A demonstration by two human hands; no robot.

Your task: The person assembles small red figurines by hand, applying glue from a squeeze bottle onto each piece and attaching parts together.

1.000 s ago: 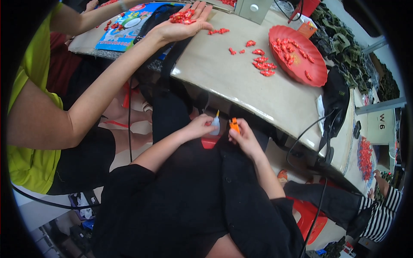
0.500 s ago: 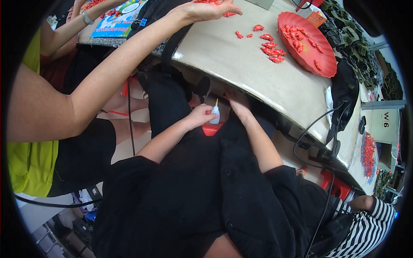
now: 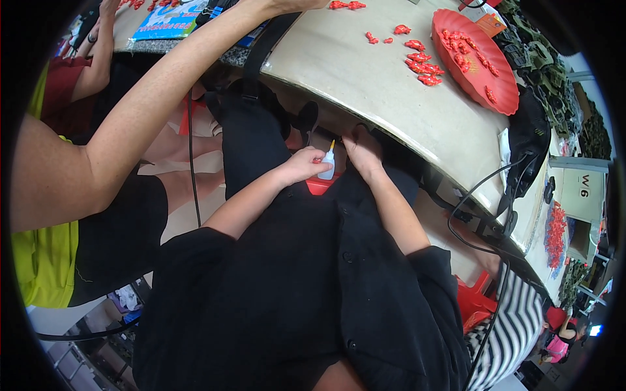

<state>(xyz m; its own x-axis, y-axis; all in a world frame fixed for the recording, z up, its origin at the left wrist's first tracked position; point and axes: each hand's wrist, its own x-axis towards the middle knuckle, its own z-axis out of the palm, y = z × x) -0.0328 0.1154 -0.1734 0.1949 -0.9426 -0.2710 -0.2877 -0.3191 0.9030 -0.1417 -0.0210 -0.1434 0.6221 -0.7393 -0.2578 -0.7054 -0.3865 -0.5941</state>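
Low over my lap, in front of the table edge, my left hand (image 3: 304, 165) is closed on a small white squeeze bottle (image 3: 327, 168) with a thin yellow nozzle pointing up. A bit of red shows at its fingertips, too small to name. Just right of the bottle, my right hand (image 3: 364, 150) is raised beside the table edge, its fingers curled in. Whatever those fingers hold, if anything, is hidden. On the table (image 3: 345, 72) above lie several small shiny red pieces (image 3: 424, 63), next to a red scalloped plate (image 3: 476, 81) with more of them.
At my left, a co-worker's bare arm (image 3: 156, 98) reaches across to the table. A black strap (image 3: 261, 58) hangs over the table's left end. Black cables (image 3: 456, 212) loop off the right side. A person in striped clothing (image 3: 515, 319) is at lower right, near a red stool (image 3: 475, 303).
My right hand has risen slightly and its fingers now look more curled. The bottle stays in my left hand. The co-worker's hand has moved up, mostly out of view. The view has shifted slightly.
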